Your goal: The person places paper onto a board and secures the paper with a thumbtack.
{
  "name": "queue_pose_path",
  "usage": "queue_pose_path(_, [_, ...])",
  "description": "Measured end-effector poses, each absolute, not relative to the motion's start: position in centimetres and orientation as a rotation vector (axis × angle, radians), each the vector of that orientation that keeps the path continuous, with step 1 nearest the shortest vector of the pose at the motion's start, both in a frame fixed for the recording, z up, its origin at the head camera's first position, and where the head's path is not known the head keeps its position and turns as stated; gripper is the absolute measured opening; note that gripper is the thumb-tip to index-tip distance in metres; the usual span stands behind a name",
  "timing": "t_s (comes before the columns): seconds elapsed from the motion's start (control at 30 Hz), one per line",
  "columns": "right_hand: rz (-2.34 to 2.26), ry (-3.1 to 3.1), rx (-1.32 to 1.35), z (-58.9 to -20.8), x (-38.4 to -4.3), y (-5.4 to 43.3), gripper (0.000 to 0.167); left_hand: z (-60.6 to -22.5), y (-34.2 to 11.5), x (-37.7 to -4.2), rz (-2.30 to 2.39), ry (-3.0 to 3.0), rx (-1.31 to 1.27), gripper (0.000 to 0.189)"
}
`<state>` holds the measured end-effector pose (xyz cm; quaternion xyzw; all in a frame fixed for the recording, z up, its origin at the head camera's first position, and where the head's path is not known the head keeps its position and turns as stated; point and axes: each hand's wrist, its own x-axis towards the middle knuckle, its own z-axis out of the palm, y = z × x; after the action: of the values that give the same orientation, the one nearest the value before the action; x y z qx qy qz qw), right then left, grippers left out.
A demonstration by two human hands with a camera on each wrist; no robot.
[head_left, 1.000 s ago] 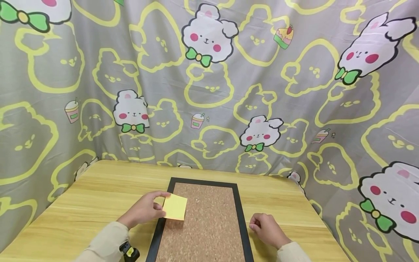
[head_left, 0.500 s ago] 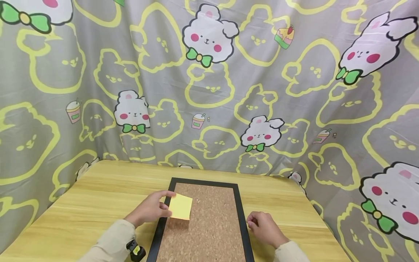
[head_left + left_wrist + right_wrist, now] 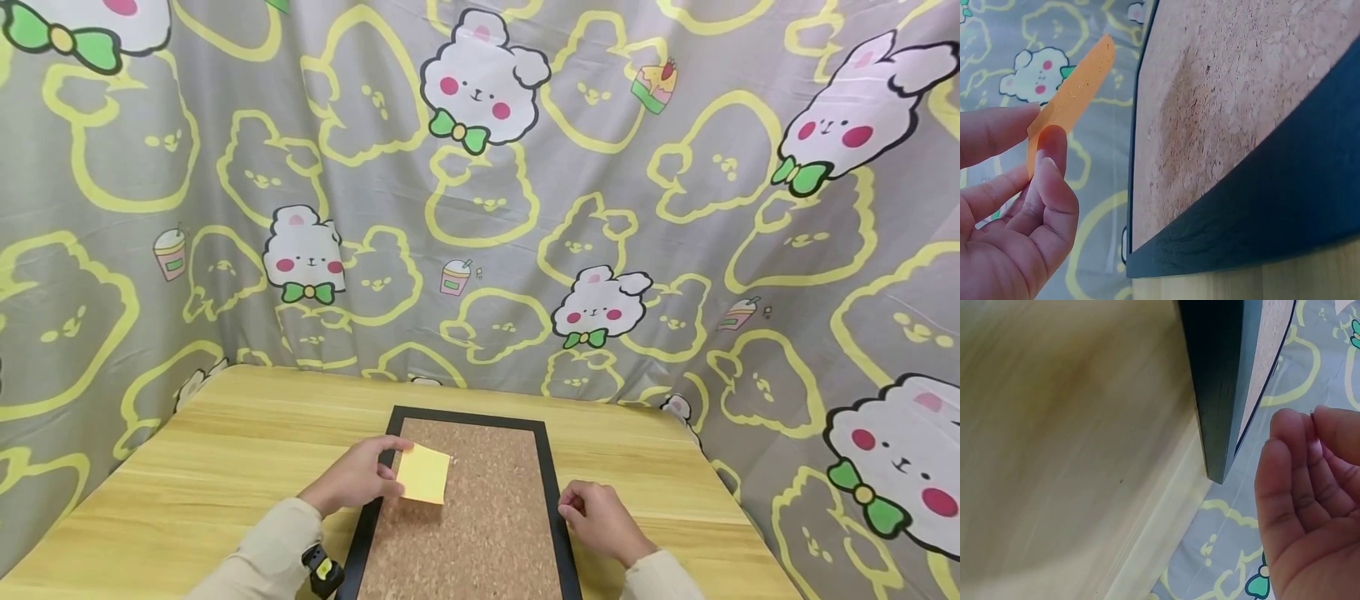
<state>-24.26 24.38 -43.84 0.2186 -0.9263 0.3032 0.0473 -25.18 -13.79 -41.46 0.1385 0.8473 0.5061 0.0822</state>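
A yellow sticky note (image 3: 425, 473) is pinched at its left edge between the thumb and fingers of my left hand (image 3: 351, 478). It is over the upper left of a cork board (image 3: 487, 533) with a black frame. In the left wrist view the note (image 3: 1075, 90) looks orange, slants upward and stands clear of the cork. Beside the board's right frame, my right hand (image 3: 603, 521) has its fingers curled in. Thumb and fingertips meet there around a tiny dark-tipped thing (image 3: 1312, 415), mostly hidden; its kind I cannot tell.
The board lies on a light wooden table (image 3: 247, 442), its black frame (image 3: 468, 414) raised at the edges. A grey curtain (image 3: 495, 333) with cartoon prints hangs behind the table and along both sides. A black strapped device (image 3: 322, 573) is on the left wrist.
My left hand has moved right with the sticky note, farther in over the cork. The right hand has shifted slightly left and up, closer to the board's frame.
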Motion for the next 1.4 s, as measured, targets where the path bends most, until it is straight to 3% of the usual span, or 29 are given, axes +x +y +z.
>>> queue_pose_path(1.4, [0.990, -2.829, 0.695, -43.0, -25.1, 21.5, 0.006, -41.8, -9.5, -26.2, 1.464, 2.530, 0.495, 0.063])
